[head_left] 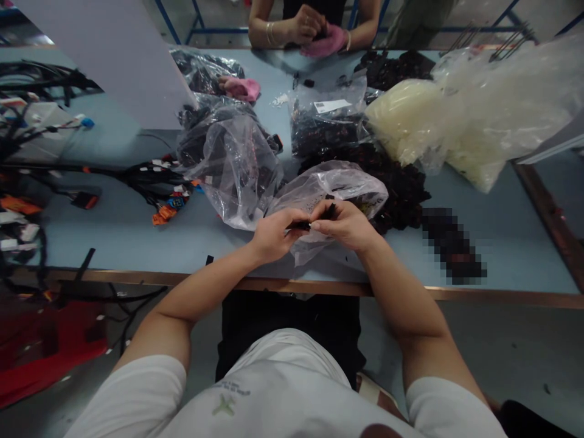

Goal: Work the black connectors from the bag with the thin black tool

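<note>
Here, I am pinching the black part (302,225), long axis running left-right, between left grip (272,234) and right grip (347,226), both closed.

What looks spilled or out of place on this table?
Loose black parts lie heaped on the table, outside the clear bags, just beyond the right hand. A wire harness sprawls at the left. Nothing looks broken.

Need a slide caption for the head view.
Left hand and right hand pinch a small black plastic part above a clear plastic bag on the pale blue table; a co-worker's hands opposite.
</note>
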